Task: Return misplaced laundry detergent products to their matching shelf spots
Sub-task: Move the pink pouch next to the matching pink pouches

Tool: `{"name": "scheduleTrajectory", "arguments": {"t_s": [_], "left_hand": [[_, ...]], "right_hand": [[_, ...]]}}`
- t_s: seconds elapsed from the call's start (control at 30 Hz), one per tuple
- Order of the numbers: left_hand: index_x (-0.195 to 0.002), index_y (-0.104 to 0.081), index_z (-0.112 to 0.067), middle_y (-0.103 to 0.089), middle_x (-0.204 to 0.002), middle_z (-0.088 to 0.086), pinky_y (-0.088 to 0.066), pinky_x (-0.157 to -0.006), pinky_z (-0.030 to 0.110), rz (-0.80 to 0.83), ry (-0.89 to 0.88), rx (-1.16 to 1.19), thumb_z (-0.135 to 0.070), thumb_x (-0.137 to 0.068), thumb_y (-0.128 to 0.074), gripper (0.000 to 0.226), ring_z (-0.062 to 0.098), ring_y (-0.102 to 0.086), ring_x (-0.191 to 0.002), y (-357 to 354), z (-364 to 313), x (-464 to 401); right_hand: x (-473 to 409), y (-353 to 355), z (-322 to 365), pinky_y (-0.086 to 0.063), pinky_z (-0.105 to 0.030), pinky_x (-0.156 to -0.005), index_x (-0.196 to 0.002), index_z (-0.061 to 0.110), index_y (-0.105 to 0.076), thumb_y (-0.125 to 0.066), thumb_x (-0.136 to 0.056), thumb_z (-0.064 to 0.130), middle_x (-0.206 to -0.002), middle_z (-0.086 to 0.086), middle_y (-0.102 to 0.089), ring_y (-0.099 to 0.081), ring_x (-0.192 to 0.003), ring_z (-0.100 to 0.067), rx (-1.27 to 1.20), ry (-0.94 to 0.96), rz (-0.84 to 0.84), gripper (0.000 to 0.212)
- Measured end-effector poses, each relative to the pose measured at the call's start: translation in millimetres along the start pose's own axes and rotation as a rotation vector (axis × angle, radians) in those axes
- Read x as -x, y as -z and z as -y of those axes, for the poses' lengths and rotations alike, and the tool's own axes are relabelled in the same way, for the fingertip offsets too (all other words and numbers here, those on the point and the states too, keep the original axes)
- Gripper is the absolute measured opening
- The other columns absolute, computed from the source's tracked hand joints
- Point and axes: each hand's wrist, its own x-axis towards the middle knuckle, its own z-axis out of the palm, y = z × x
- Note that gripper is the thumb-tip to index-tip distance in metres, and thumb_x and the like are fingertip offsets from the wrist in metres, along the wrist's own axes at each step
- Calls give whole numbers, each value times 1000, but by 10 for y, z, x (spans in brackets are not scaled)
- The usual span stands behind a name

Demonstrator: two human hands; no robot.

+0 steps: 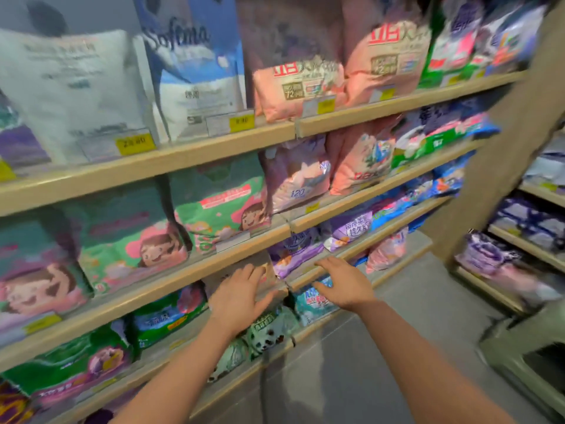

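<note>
Wooden shelves (183, 157) carry rows of soft detergent bags. My left hand (241, 296) lies flat with its fingers spread against a pale brownish bag (269, 270) on the third shelf from the top. My right hand (339, 284) hovers open just right of it, over the shelf edge, in front of a purple bag (293, 255) and above a light-blue bag (312, 304). Neither hand grips anything. Green bags with a cartoon girl (220, 209) stand above the left hand. A green and white bag (269, 332) sits below my left wrist.
Pink bags (305, 87) and a blue bag (195, 56) fill the top shelf. A wooden pillar (501, 148) ends the shelving on the right, with more shelves of purple bags (526, 228) beyond. A grey bin (526, 353) stands at right on the grey floor (382, 347).
</note>
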Motion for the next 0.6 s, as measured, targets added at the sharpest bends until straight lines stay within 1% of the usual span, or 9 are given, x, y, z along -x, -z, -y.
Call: {"name": "scheduleTrajectory", "arguments": {"t_s": [0.1, 0.23, 0.3, 0.43, 0.53, 0.6], "left_hand": [[-110, -54, -13, -59, -99, 7, -46, -64, 37, -34, -83, 40, -46, -88, -51, 40, 30, -58, -90, 160, -260, -144], [-113, -51, -16, -58, -102, 4, -44, -67, 36, -38, -134, 69, -47, -90, -48, 39, 26, -57, -92, 227, -620, -299], [-115, -51, -16, -58, -104, 4, -46, -68, 36, -29, -134, 74, -48, -90, -47, 40, 25, -57, -93, 176, -799, -379], [-122, -48, -18, -57, -110, 1, -49, -73, 36, -28, -122, 73, -50, -90, -44, 45, 22, -56, -98, 24, -1198, -665], [-123, -48, -17, -57, -111, 2, -48, -74, 36, -57, -105, 89, -49, -91, -46, 46, 23, -56, -100, -100, -1576, -977], [-122, -48, -18, -56, -111, 2, -47, -75, 36, -73, -56, 95, -50, -91, -45, 45, 23, -56, -101, -171, -1836, -1196]], "right_hand": [[256, 340, -150, -41, -34, -93, -132, 22, -46, -56, -85, 34, -135, -3, -51, -47, -122, -23, -29, -43, -65, 50], [600, 632, -439, -41, -35, -94, -131, 19, -47, -58, -85, 31, -130, -4, -53, -47, -122, -23, -70, -111, -109, 49], [744, 709, -649, -40, -34, -95, -127, 19, -50, -59, -84, 30, -128, -5, -55, -48, -121, -23, -89, -145, -126, 45], [898, 891, -1191, -38, -33, -100, -130, 21, -47, -58, -85, 33, -137, -2, -49, -44, -126, -20, -82, -220, -126, 48], [872, 1067, -1658, -39, -36, -100, -131, 23, -45, -56, -85, 34, -138, -3, -48, -43, -127, -20, -68, -228, -114, 48], [793, 1221, -1953, -39, -37, -101, -131, 21, -45, -56, -86, 34, -137, -3, -47, -43, -126, -21, -75, -215, -90, 49]]}}
